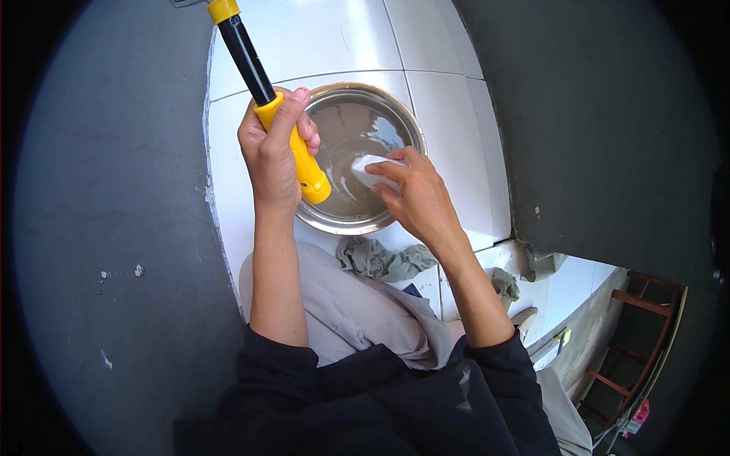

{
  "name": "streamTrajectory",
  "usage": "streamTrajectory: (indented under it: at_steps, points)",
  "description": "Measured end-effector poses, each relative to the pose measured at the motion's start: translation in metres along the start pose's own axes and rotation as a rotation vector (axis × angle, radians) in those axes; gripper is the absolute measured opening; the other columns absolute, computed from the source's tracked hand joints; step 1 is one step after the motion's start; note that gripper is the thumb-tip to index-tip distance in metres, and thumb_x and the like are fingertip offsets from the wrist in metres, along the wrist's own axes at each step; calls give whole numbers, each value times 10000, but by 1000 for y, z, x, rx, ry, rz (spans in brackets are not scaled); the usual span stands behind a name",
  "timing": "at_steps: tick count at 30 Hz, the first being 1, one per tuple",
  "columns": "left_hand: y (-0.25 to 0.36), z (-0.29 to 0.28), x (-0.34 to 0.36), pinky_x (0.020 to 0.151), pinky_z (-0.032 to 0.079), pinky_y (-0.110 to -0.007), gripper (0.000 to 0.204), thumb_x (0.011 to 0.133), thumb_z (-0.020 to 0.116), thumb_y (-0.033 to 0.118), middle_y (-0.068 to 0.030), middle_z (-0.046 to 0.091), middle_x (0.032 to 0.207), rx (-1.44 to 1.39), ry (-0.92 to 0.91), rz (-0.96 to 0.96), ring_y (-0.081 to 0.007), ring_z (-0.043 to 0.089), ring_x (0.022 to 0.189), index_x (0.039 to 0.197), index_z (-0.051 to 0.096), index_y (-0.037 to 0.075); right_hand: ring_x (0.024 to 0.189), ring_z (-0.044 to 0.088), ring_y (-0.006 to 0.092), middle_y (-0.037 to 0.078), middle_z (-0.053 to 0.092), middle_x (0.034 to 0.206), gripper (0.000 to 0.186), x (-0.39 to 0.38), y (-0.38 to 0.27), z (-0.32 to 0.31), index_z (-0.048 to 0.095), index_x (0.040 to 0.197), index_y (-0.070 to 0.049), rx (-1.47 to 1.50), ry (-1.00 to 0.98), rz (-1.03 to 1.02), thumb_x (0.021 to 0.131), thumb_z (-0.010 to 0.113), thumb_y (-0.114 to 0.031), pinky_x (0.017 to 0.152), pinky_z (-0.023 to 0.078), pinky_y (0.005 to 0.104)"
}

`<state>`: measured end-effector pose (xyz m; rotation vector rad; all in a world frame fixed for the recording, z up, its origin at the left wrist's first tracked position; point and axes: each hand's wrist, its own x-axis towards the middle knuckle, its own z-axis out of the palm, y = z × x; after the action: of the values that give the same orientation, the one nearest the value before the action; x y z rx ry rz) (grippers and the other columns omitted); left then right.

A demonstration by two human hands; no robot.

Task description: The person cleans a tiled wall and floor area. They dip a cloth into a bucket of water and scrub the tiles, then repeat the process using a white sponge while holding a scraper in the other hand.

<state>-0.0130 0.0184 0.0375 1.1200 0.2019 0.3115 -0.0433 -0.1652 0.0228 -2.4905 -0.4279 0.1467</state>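
My left hand [275, 140] is closed around the yellow grip of what looks like a paint roller [245, 57]. Its black shaft slants up and away to the left, and only a bit of grey metal shows at the top edge. A round metal basin [417, 125] with murky grey-brown water [342, 129] stands below and between my hands. Over its right side, my right hand [414, 190] grips a pale white piece [369, 169], too covered to name, dipped at the water's surface. The yellow grip's lower end overlaps the basin's left rim.
White floor tiles [334, 38] lie under the basin, between dark grey walls [114, 190] left and right [608, 137]. A crumpled grey-green cloth [384, 258] lies at the basin's near side. At the lower right stands a brown ladder-like frame [642, 300], with a pink item [640, 416] beside it.
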Motion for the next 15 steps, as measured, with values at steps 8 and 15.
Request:
streamTrajectory:
  at_steps: [8, 15]
  points:
    - [0, 2, 1, 466, 416, -210, 181, 843, 683, 212, 2, 505, 548, -20, 16, 4, -83, 493, 459, 803, 539, 110, 963, 613, 278, 124, 606, 1069, 251, -1, 6, 0, 702, 1044, -83, 79, 35, 80, 797, 690, -121, 811, 496, 370]
    - [-1, 1, 1, 464, 414, -210, 176, 846, 683, 207, 0, 506, 549, -8, 21, 11, -84, 489, 457, 818, 541, 106, 789, 645, 178, 109, 634, 1003, 265, -17, 36, -23, 648, 1067, -7, 1175, 57, 555, 858, 634, -169, 529, 557, 272]
